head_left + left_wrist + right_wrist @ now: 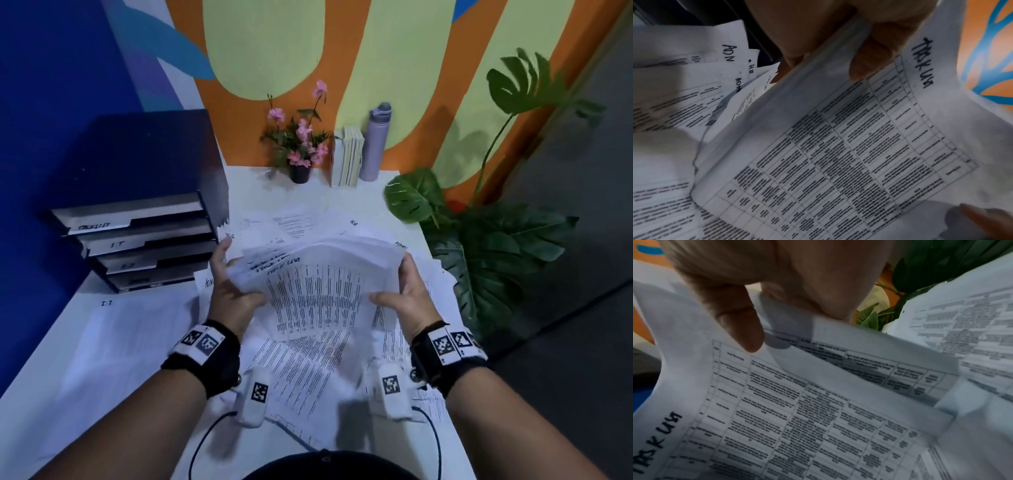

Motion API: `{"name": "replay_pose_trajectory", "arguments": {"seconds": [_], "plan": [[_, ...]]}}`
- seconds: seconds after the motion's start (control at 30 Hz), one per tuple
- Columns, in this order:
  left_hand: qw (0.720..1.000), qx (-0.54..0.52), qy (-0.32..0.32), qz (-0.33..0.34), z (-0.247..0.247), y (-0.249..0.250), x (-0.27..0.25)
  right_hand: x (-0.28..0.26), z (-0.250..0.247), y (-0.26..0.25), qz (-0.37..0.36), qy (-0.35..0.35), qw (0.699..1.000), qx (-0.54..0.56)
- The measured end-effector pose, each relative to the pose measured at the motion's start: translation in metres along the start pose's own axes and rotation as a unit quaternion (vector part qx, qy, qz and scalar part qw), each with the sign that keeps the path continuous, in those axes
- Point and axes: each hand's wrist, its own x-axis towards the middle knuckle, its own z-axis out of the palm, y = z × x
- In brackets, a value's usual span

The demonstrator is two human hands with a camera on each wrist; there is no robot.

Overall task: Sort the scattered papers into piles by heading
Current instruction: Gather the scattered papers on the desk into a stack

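1. White tabletop [407,192] is carrying scattered papers [301,363].
2. Left hand [231,286] is gripping the sheaf [318,287] — thumb on top.
3. Right hand [407,291] is pinching its right edge — raised above the scattered papers.

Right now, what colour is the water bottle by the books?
Pale lilac water bottle, grey lid; head view shows it best.

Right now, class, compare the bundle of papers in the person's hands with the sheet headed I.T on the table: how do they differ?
The bundle is lifted and bowed, gripped by the left hand and right hand; the I.T sheet lies flat, untouched. The bundle's top page carries a dense table under a handwritten heading starting "TASK"; the I.T sheet's print looks faint. Both are white, with handwritten headings.
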Motion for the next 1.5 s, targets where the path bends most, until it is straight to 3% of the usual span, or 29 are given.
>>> {"name": "replay_pose_trajectory", "arguments": {"seconds": [0.27,0.43,0.53,0.63,0.77,0.9,1.0,1.2,1.3,1.4,1.5], "plan": [[0.993,-0.109,0.046,-0.006,0.016,0.004,0.014,0.014,0.023,-0.005,-0.017,0.024,0.999,0.046],[0.991,-0.107,0.042,-0.063,0.009,-0.009,0.017,0.016,0.013,0.016,0.073,0.037,0.997,-0.008],[0.988,-0.102,0.061,-0.097,0.014,-0.012,0.016,0.016,0.016,0.03,0.123,0.054,0.99,0.041],[0.98,-0.124,0.1,-0.12,0.019,-0.009,0.018,0.019,0.022,0.037,0.132,0.088,0.983,0.088],[0.969,-0.152,0.118,-0.156,0.013,-0.015,0.028,0.016,0.02,0.041,0.121,0.098,0.987,0.049],[0.978,-0.126,0.08,-0.146,0.014,-0.021,0.028,0.011,0.025,0.044,0.128,0.073,0.989,0.008],[0.98,-0.105,0.093,-0.143,0.016,-0.021,0.03,0.01,0.034,0.051,0.146,0.059,0.988,-0.001],[0.989,0.013,0.036,-0.142,0.016,-0.027,0.025,0.011,0.033,0.058,0.169,0.045,0.984,-0.036],[0.989,0.06,0.084,-0.103,0.019,-0.015,0.021,0.009,0.032,0.052,0.154,0.004,0.984,-0.085],[0.988,0.009,0.121,-0.099,0.006,-0.013,0.034,0.006,0.037,0.046,0.145,-0.024,0.974,-0.175],[0.993,-0.001,0.073,-0.094,-0.013,-0.018,0.035,0.009,0.045,0.051,0.134,0.015,0.97,-0.201]]}}
